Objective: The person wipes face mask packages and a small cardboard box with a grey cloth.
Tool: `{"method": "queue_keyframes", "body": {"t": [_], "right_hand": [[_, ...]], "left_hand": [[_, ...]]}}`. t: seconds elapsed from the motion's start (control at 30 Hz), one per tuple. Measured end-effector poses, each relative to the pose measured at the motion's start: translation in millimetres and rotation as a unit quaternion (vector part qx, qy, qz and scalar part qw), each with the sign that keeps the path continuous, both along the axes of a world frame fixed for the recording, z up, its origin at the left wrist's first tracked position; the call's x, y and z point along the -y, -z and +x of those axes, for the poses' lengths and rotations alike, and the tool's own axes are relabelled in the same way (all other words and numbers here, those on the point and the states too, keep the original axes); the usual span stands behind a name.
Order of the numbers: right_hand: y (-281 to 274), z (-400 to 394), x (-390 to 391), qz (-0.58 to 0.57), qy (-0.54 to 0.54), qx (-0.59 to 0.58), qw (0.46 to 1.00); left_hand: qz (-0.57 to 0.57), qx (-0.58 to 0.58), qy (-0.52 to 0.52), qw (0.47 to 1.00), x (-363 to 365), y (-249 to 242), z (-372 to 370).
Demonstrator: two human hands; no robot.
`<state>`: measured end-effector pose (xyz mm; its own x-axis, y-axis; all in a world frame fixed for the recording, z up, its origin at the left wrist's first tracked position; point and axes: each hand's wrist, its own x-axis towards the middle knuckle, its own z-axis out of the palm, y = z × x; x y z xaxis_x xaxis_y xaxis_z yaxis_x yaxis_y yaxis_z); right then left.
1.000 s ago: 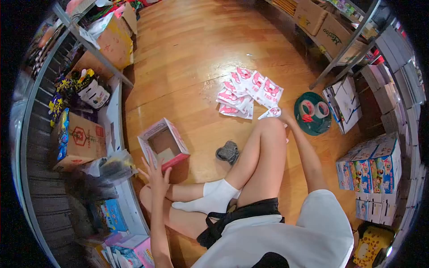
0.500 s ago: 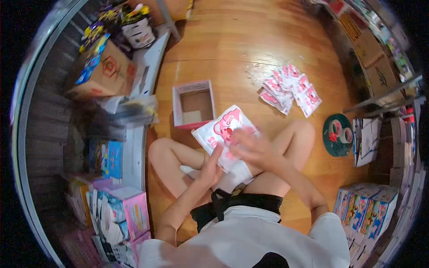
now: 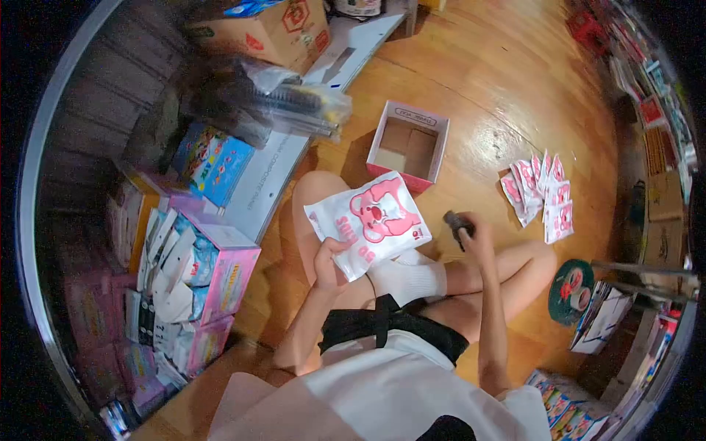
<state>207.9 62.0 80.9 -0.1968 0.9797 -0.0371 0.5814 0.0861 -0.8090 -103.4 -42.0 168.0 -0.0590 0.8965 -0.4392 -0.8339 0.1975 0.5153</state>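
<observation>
My left hand (image 3: 330,262) pinches the lower left edge of a white packet (image 3: 371,220) with a pink cartoon bear, thumb on its front. The packet is tilted over my crossed legs. In my right hand (image 3: 476,239) is a small dark object (image 3: 459,226), its fingers wrapped round it; what it is I cannot make out. Behind the packet stands an open pink and white box (image 3: 407,144) on the floor, its inside visible. Several similar packets (image 3: 540,192) lie fanned out on the floor at the right.
A shelf (image 3: 273,173) runs along the left with a cardboard box (image 3: 283,37), a blue box (image 3: 213,163) and a pink box of packets (image 3: 229,279). On the right are a round green tray with tape rolls (image 3: 571,292), folders (image 3: 601,317) and stacked goods (image 3: 566,408).
The view has turned toward the left shelf. My right hand has left the packet and now grips the dark object. My left hand still holds the packet.
</observation>
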Motion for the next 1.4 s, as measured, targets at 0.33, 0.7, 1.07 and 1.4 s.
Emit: {"method": "queue_keyframes", "body": {"t": [0.33,0.7,1.07,1.4], "right_hand": [[-156.7,-144.7,74.0,0.235,-0.137,0.019,0.962],[-131.7,-118.1,34.8,0.160,0.006,-0.124,0.979],[-128.1,-129.0,29.9,0.169,0.018,-0.084,0.982],[-124.2,-134.9,70.1,0.217,-0.006,-0.025,0.976]], "left_hand": [[0.258,0.072,0.013,0.963,-2.0,7.2,84.9],[0.132,0.050,0.076,0.987,-6.3,-40.1,88.0],[0.116,0.133,0.027,0.984,-7.8,-40.1,64.7],[0.082,0.145,0.008,0.986,-20.5,-46.6,45.1]]}}
